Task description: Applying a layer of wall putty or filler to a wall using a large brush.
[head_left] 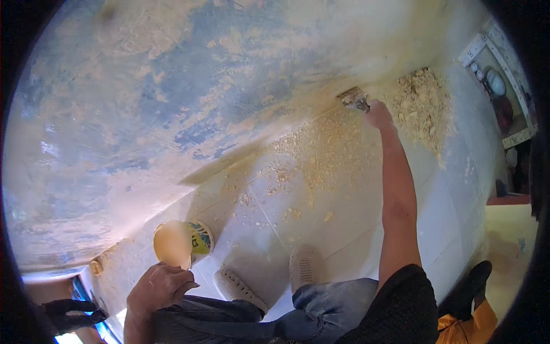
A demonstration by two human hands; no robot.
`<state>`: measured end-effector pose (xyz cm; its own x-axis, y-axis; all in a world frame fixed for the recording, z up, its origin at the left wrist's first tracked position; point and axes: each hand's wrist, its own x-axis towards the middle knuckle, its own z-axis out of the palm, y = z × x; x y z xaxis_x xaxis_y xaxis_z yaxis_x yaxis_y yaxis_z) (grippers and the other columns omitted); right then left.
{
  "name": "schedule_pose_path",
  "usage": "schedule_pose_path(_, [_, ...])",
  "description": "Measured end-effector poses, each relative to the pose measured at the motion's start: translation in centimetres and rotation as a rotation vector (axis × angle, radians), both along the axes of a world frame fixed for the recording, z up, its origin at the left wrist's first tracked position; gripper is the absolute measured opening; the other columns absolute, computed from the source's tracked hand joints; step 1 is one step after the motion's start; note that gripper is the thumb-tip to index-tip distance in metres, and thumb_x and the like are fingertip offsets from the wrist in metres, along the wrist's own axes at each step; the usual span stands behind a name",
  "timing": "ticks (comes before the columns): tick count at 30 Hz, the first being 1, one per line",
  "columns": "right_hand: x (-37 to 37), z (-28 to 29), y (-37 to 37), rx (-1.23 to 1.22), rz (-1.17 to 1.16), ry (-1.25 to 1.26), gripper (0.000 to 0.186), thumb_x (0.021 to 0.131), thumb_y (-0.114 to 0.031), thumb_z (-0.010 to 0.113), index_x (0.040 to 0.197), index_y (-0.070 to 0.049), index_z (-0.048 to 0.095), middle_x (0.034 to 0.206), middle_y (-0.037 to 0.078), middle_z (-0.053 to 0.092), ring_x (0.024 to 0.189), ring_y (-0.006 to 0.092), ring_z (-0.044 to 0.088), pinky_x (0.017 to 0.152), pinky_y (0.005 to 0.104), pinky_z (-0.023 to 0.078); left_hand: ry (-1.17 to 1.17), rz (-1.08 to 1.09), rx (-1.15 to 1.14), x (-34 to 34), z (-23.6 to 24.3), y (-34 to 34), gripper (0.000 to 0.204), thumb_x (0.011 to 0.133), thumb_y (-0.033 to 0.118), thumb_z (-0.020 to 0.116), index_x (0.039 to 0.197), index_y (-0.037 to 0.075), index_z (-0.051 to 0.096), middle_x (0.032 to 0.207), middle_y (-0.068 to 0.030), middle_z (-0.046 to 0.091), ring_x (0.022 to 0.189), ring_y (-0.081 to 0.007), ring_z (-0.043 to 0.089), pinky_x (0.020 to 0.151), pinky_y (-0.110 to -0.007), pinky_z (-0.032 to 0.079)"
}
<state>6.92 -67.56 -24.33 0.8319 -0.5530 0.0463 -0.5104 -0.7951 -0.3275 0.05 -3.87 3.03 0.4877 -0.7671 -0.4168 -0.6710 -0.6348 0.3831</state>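
Note:
My right hand [378, 114] is stretched far forward, its fingers wrapped round a wide-bladed putty knife [354, 98]. The blade is at the foot of a patchy blue and cream wall [212, 74], where it meets the floor. Down at the left, my left hand [163, 285] is curled closed just below the rim of a bucket [201, 237] with a yellow and dark label. Whatever those fingers hold, if anything, is hidden. Crumbled cream plaster flakes [326, 152] lie scattered over the floor tiles beneath the putty knife.
A heap of plaster chips [425, 106] lies right of my right hand. My light clogs [303, 268] stand on the tiles [260, 252]. At the far right is a white-framed recess [504, 86] with objects inside. Orange clothing [478, 324] and a dark shoe [480, 278] show at lower right.

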Motion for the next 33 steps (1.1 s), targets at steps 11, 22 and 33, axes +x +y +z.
schedule_pose_path(11, [-2.3,17.9,1.8,0.043,0.139,-0.381,0.038,0.071,-0.021,0.074,0.102,0.0,0.066,0.082,0.014,0.063,0.074,0.026,0.057,0.069,0.0364,0.045,0.363,-0.097,0.162,0.7,1.3,-2.0,0.056,0.076,0.022,0.076,0.127,0.01,0.055,0.114,-0.0112,0.059,0.113,-0.0298,0.055,0.099,-0.041,0.041])
schedule_pose_path(22, [-0.5,22.8,2.4,0.56,-0.021,-0.765,0.034,0.079,-0.031,0.076,0.098,-0.003,0.068,0.063,0.0,0.057,0.043,0.006,0.047,0.039,0.0254,0.035,0.288,-0.057,0.065,1.6,1.9,-1.6,0.037,0.067,0.021,0.079,0.094,0.007,0.057,0.097,-0.0086,0.061,0.097,-0.0285,0.059,0.088,-0.039,0.044])
schedule_pose_path(33, [-0.1,2.1,3.9,-0.13,-0.096,-0.011,0.05,0.083,-0.014,0.056,0.127,0.004,0.04,0.105,0.031,0.06,0.101,0.0442,0.058,0.086,0.053,0.046,0.117,0.108,0.047,1.1,3.1,3.2,0.053,0.064,0.036,0.079,0.096,0.002,0.054,0.088,-0.012,0.059,0.086,-0.0314,0.06,0.08,-0.042,0.046])
